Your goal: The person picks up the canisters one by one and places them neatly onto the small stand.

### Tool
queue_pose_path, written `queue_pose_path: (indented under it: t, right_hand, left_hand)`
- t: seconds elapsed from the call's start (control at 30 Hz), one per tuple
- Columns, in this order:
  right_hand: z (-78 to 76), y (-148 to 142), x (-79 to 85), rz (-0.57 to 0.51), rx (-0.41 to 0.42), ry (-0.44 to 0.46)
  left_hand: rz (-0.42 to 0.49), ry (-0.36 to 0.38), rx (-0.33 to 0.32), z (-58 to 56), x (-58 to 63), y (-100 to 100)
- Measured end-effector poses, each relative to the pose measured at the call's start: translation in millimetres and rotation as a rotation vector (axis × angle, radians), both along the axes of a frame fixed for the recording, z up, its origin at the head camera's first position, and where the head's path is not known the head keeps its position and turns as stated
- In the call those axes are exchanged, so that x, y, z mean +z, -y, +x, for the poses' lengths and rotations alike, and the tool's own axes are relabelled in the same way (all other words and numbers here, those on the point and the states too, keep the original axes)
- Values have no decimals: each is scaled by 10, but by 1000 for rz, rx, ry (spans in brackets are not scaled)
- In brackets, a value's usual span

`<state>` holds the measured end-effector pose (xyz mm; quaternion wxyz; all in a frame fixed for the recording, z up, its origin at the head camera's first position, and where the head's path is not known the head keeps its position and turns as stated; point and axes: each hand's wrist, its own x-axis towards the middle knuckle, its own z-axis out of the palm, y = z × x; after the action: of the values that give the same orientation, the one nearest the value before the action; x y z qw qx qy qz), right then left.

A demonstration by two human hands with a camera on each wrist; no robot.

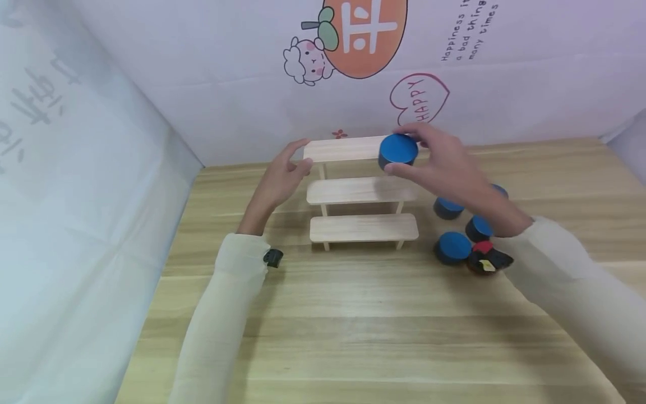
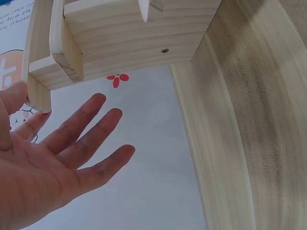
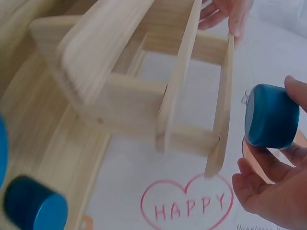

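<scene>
Head view: my left hand (image 1: 280,182) pinches the rack (image 1: 357,190), probably steadying it; my right hand (image 1: 446,163) grips a blue cylinder (image 1: 398,150) by its sides.

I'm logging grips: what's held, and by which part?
Right hand: a blue cylinder, by its side. Left hand: wooden rack, by the left end of its top shelf.
</scene>
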<state>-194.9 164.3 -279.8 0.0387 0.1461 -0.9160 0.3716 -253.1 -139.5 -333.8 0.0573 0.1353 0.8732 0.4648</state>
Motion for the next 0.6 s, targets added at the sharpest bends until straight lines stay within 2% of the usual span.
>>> queue_pose_path:
  t: [0.3, 0.6]
  right_hand:
    - [-232, 324, 15, 1, 51, -28]
    - [-410, 623, 33, -22, 77, 26]
  left_hand:
    - [-23, -22, 2, 13, -15, 27]
    - [-37, -36, 9, -5, -34, 42]
